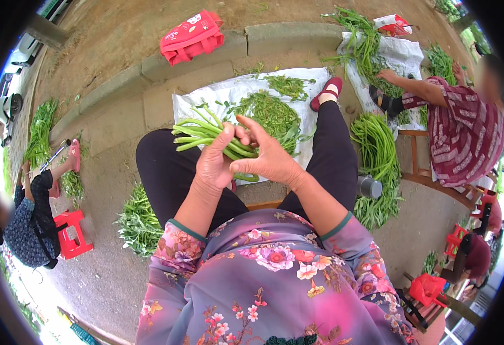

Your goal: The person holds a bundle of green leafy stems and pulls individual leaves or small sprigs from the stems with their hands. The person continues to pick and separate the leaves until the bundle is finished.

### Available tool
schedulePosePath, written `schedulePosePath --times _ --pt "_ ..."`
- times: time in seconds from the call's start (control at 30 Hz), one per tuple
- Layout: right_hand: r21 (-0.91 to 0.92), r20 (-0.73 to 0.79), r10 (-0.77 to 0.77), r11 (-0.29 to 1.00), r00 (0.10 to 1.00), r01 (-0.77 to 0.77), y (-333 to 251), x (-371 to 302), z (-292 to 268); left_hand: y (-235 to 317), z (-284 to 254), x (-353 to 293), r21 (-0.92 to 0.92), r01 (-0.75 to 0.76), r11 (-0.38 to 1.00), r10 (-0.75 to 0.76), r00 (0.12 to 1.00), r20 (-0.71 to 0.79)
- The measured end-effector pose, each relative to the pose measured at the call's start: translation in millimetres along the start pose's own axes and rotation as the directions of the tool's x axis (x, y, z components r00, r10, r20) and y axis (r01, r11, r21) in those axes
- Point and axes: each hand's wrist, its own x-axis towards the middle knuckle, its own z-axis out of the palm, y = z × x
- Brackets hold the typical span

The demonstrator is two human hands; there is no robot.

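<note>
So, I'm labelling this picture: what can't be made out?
In the head view:
Green stems: middle hidden by the left hand.
Right hand: overlap hides whether it grips.
Wooden seat: mostly covered by the floral top.
Red bag: fabric hides any contents.
Far-left co-worker: face blurred.

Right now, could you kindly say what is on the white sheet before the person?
Green leaf scraps lie on the white sheet, with a red shoe at its right edge. The left hand, right hand and green stems hide part, so anything there cannot be seen.
</note>
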Motion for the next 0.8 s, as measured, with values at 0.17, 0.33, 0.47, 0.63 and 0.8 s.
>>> schedulePosePath --times 0.17,0.33,0.47,0.63,0.8 --pt "0.018 -0.138 -0.072 0.997 0.988 0.075 22.1 1.8 5.5 -7.1 11.5 5.4 0.149 0.024 0.989 -0.003 0.990 -0.139" --pt "0.392 0.032 0.168 0.905 0.985 -0.167 14.4 -8.7 -20.1 7.8 19.2 13.4 0.326 0.187 0.927 -0.163 0.981 -0.102" --pt "0.577 -0.006 0.193 0.802 0.981 -0.154 20.4 -11.1 -29.4 -1.0 12.5 21.7 0.434 0.091 0.896 -0.057 0.994 -0.092" --pt "0.824 -0.073 0.183 0.565 0.980 -0.044 38.4 -15.4 -48.6 -4.4 -9.5 26.0 0.558 0.152 0.816 -0.081 0.985 -0.150" --pt "0.889 -0.178 0.123 0.445 0.976 0.106 32.0 -20.6 -84.5 -2.5 -28.7 24.1 0.697 0.212 0.685 -0.044 0.967 -0.251"
